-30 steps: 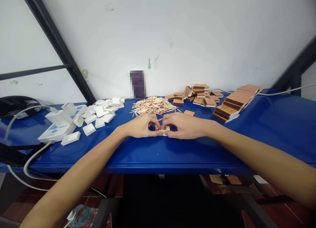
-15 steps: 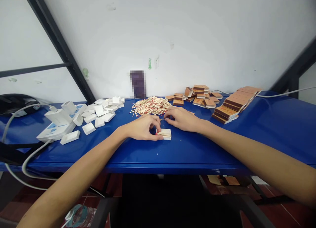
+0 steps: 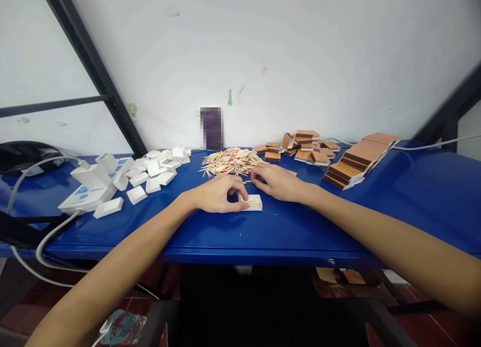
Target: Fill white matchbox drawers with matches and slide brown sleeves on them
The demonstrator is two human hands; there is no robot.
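Observation:
A small white matchbox tray (image 3: 252, 202) with matches lying in it sits on the blue table (image 3: 285, 231) in front of me. My left hand (image 3: 218, 192) rests beside it, fingers curled, thumb and fingertips holding its left end. My right hand (image 3: 276, 181) lies just behind the tray, at the near edge of the loose match pile (image 3: 229, 161), its fingers bent in a pinch on the table; what they hold is too small to make out.
White inner trays (image 3: 150, 174) lie scattered at the left beside a white device (image 3: 88, 196) with a cable. Brown matchbox sleeves (image 3: 306, 146) and flat brown stacks (image 3: 356, 161) stand at the back right. A wall rises behind.
My right hand left the tray and moved back toward the match pile. My left hand stayed on the tray, which now shows uncovered.

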